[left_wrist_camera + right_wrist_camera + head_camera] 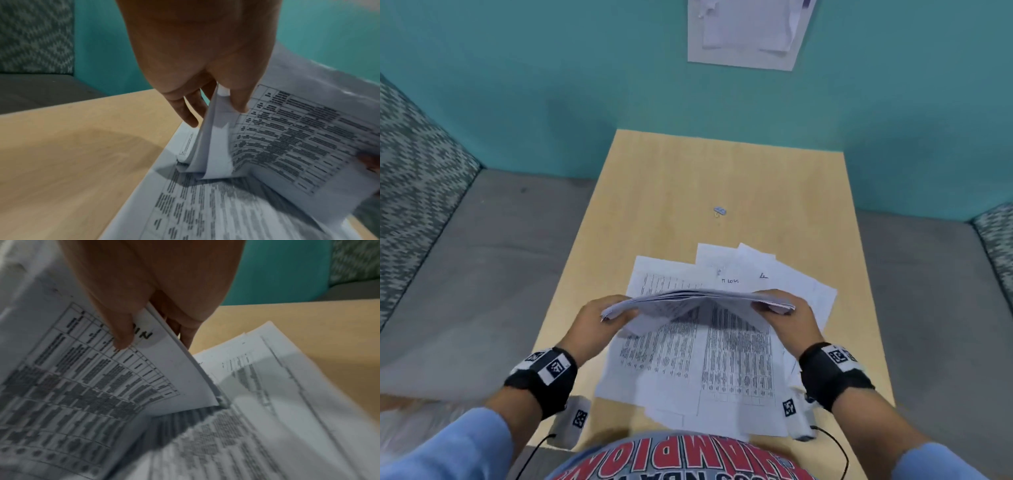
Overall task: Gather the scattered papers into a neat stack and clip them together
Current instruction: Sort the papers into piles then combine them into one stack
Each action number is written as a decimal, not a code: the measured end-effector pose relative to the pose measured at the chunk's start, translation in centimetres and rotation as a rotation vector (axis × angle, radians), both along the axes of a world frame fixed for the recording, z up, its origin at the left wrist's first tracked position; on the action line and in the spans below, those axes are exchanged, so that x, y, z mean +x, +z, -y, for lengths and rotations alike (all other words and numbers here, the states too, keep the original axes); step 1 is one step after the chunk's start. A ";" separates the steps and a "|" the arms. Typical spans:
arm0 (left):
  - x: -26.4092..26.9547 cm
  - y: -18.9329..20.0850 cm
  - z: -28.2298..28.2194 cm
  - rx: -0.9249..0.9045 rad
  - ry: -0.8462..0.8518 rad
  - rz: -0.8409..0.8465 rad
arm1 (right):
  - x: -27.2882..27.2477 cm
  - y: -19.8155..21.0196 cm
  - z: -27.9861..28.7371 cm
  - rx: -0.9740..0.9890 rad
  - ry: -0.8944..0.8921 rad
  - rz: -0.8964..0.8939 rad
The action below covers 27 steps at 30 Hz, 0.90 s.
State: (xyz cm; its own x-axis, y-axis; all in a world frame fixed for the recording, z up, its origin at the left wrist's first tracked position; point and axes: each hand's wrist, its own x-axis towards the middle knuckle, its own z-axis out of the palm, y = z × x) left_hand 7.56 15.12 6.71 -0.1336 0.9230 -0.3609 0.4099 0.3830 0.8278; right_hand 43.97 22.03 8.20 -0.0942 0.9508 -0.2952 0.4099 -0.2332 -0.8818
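Note:
Both hands hold a bundle of printed papers (695,299) upright on its edge above the table. My left hand (599,315) pinches the bundle's left end, thumb on the near face and fingers behind, as the left wrist view shows at the bundle (287,133). My right hand (780,308) pinches the right end; in the right wrist view its thumb (121,331) presses the front sheet (102,378). More loose sheets (705,363) lie spread flat on the table beneath. A small binder clip (720,211) lies alone further back on the table.
The light wooden table (654,192) is narrow, with grey floor on both sides and a teal wall behind. A board with pinned papers (746,31) hangs on that wall. Patterned panels (410,164) stand at left and right.

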 end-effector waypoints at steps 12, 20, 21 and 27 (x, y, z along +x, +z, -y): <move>-0.3 0.0 -0.3 0.028 0.030 -0.013 | 0.5 1.0 0.2 -0.057 -0.049 0.034; -0.1 5.1 -2.3 0.327 -0.179 -0.253 | -0.4 5.7 -2.0 0.397 0.058 0.327; 0.3 6.6 -2.5 0.355 -0.237 -0.303 | -1.4 6.5 -2.1 0.469 0.193 0.418; 3.5 14.6 -3.0 0.478 -0.387 -0.483 | -8.2 8.8 -1.3 0.341 0.612 0.475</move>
State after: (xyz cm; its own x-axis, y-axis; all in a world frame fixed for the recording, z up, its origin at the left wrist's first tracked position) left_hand 11.10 18.12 21.27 0.1889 0.9765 0.1039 0.7984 -0.2144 0.5627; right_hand 35.75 23.33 16.99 -0.5598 0.8167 -0.1399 0.7223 0.3982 -0.5654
